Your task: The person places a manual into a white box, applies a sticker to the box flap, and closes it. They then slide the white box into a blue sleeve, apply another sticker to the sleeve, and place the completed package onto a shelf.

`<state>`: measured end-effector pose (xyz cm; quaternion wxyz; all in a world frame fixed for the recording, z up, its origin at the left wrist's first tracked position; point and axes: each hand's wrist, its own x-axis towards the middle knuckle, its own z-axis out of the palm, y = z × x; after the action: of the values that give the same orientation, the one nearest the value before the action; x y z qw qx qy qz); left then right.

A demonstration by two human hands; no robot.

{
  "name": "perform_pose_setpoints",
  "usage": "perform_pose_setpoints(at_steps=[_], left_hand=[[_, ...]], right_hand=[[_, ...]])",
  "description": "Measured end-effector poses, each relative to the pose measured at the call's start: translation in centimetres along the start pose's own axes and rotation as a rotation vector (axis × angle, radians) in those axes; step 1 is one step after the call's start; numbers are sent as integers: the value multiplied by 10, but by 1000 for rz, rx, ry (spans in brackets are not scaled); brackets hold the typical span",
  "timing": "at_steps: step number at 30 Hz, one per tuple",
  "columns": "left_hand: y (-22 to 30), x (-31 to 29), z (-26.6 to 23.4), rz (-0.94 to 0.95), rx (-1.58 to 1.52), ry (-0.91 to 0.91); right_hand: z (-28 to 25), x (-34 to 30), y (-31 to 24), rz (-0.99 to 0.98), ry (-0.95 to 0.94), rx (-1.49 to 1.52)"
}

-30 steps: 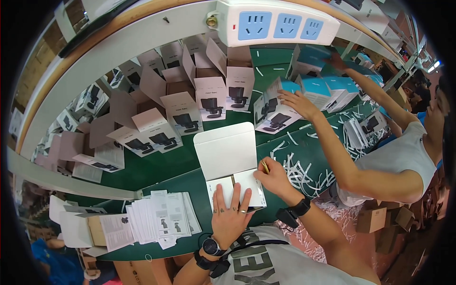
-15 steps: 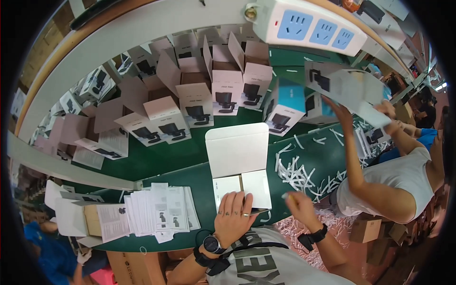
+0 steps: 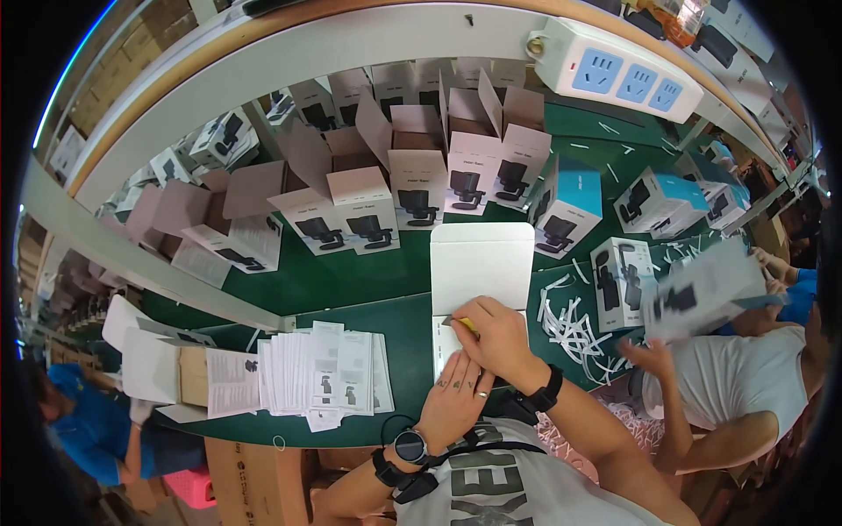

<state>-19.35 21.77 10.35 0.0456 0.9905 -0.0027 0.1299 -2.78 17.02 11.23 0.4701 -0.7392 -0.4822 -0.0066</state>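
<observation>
An open white carton [image 3: 482,263] lies in front of me, its large lid flap raised at the far side. My left hand [image 3: 452,399] rests on the carton's near part with fingers stretched out, holding nothing. Over the carton's inner flaps, my right hand [image 3: 500,337] is closed on a small yellow tool [image 3: 467,326]. Most of that tool is hidden in the fingers, and its dark tip points left onto the flap. The two hands touch or nearly touch. The carton's inside is mostly covered by flaps and hands.
Open printed boxes [image 3: 417,184] line the back of the green table. At left are fanned leaflets [image 3: 324,373] and an open carton [image 3: 149,364]. White paper strips [image 3: 570,333] lie at right beside a closed box [image 3: 623,285]. A co-worker [image 3: 737,377] there handles a blurred box [image 3: 706,289].
My right hand has moved left onto the carton, with the yellow tool now showing. The view has shifted left. The co-worker's box is lower, and a closed box now stands by the strips.
</observation>
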Motion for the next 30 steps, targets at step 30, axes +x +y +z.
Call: perform_pose_setpoints(at_steps=[30], left_hand=[[-13, 18, -19, 74, 89, -131]], right_hand=[[-99, -25, 41, 597, 326, 615]])
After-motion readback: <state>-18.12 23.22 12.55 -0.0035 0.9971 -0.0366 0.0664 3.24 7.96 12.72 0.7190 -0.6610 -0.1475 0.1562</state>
